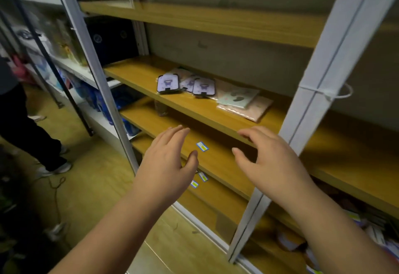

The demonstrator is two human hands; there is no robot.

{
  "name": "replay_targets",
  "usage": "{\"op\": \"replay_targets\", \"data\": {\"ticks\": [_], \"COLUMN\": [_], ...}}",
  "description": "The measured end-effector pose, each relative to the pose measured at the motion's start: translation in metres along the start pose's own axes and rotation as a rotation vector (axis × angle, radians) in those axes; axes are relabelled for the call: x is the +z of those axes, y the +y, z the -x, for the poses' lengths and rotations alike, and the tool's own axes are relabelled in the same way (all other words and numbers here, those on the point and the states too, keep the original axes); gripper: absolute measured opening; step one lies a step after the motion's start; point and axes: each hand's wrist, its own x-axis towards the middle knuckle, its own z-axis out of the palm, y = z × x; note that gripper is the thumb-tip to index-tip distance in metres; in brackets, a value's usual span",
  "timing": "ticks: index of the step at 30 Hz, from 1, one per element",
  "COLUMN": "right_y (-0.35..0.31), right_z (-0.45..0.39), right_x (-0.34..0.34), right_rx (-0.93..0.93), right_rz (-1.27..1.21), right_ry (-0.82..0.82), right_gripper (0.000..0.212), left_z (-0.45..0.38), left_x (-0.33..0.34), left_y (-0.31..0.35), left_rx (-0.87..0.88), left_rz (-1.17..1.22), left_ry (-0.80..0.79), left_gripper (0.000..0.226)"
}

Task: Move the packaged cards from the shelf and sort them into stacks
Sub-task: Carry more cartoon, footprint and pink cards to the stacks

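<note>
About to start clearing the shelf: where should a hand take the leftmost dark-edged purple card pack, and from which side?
Take the leftmost purple card pack by its near short edge, coming in from the open shelf front. It lies flat with that edge nearest the shelf lip, and its left side is free of the pile. The left hand, open and empty, is nearer; pinching thumb over, fingers under, probably works.

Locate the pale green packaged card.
Head view: the pale green packaged card lies on the middle wooden shelf, atop pink packets, right of the purple cards.
</note>
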Motion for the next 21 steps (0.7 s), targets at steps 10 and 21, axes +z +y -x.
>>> {"op": "replay_targets", "data": {"ticks": [10,21], "right_y": [-0.008,-0.01], "right_z": [-0.097,-0.193], "right_x": [0.059,0.097], "right_rx": [0.075,0.142], "right_rz": [-0.018,0.02], "right_ry": [0.096,0.034], "right_gripper": [0.043,0.039], "left_z": [-0.097,-0.211], "left_x": [0.027,0.059], "left_y": [-0.055,-0.137], "left_rx": [0.0,-0.118], "left_rz": [-0.03,0.059], "left_ry": [-0.027,-0.135], "left_gripper": [0.06,0.061]}}
